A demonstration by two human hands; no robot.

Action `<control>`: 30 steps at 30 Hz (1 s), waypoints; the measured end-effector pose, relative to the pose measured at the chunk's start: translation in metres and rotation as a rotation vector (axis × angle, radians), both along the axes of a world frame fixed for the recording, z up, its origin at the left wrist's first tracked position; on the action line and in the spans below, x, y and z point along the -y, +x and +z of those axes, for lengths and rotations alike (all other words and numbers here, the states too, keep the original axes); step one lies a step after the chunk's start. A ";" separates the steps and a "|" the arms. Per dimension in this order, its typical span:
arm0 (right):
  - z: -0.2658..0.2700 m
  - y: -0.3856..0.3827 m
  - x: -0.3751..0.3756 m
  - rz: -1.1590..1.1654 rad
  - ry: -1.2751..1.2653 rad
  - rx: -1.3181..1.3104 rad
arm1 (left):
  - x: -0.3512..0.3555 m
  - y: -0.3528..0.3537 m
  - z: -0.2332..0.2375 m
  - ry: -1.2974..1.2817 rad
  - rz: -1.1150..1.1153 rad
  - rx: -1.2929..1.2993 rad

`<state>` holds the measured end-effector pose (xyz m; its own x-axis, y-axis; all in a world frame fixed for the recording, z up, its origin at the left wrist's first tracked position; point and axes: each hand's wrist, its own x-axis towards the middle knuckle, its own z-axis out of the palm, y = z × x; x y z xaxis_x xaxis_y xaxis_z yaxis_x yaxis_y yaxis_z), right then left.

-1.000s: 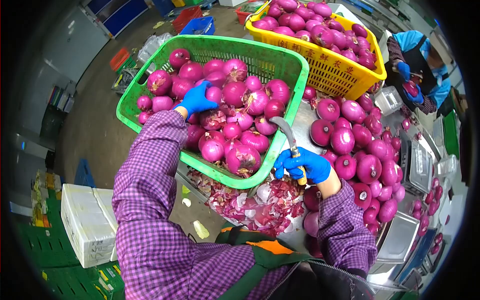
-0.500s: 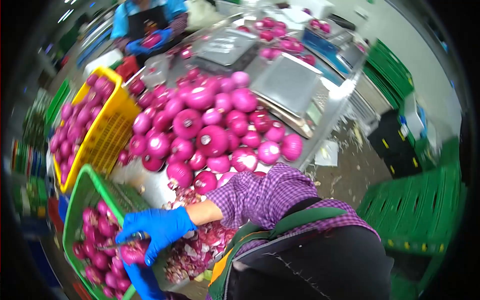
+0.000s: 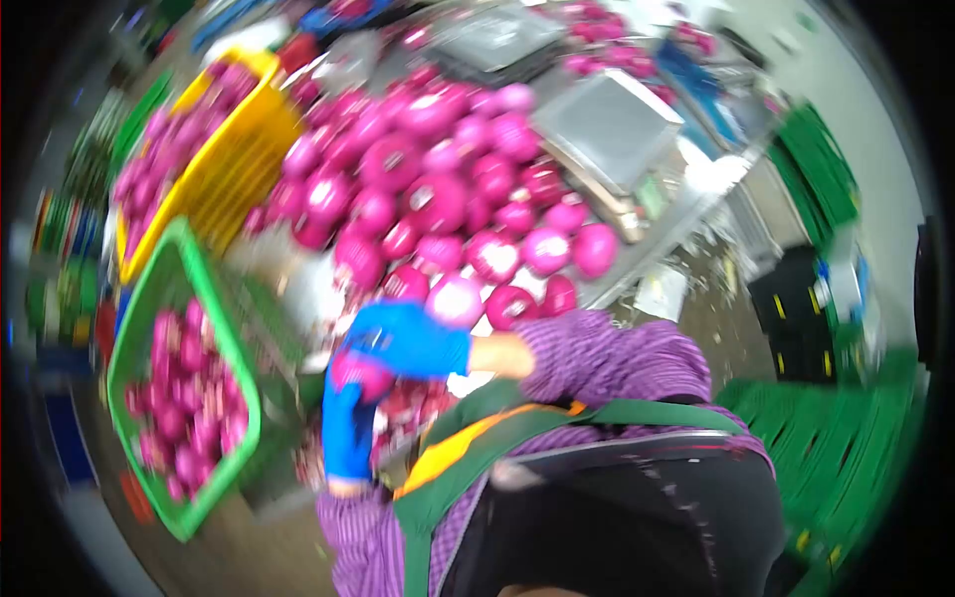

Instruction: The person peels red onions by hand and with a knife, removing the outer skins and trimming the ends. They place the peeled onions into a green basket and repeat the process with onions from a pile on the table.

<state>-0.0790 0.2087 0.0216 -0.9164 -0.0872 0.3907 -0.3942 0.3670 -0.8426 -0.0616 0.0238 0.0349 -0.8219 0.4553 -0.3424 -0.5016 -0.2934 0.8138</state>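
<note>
Both hands wear blue gloves and meet in front of my body, over a heap of onion skins. My left hand is closed around a red onion from below. Across the top of that onion lies my right hand, its fingers curled. A small knife showed in the right hand a moment ago; motion blur now hides most of it. Just beyond the hands, a large pile of peeled red onions covers the metal table. The green crate at the left holds more onions.
A yellow crate full of onions stands behind the green one. Weighing scales sit on the table beyond the pile. Stacked green crates and black boxes stand at the right. Scraps litter the floor.
My hands have moved from over the green crate rightward to the skins, with an onion between them. The view has tilted down, so the co-worker across the table is mostly out of frame.
</note>
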 end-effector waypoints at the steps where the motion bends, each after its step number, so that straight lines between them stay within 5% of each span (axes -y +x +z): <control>1: 0.007 0.004 -0.004 0.048 -0.171 0.261 | -0.007 0.001 0.004 -0.012 0.042 -0.032; 5: -0.027 0.002 0.002 0.017 -0.412 0.351 | 0.004 0.010 -0.026 0.022 0.227 0.038; 8: -0.012 0.016 -0.004 0.006 0.194 0.099 | 0.014 0.018 -0.024 -0.047 0.319 -0.011; 11: -0.021 0.022 0.005 0.077 0.431 0.042 | 0.017 0.024 -0.015 -0.144 0.382 -0.080; 19: -0.018 0.013 0.010 0.320 0.569 0.179 | 0.019 0.040 -0.012 -0.267 0.403 -0.228; 24: -0.059 0.007 -0.001 0.224 0.465 0.135 | 0.027 0.062 -0.013 -0.267 0.452 -0.274; 25: -0.074 -0.004 -0.013 0.159 -0.214 0.764 | 0.033 0.067 -0.013 -0.284 0.465 -0.324; 27: -0.084 -0.006 -0.029 0.112 0.313 0.251 | 0.032 0.072 0.007 -0.285 0.484 -0.311; 30: -0.048 -0.002 -0.010 0.244 0.237 0.265 | 0.047 0.074 -0.007 0.300 0.458 0.158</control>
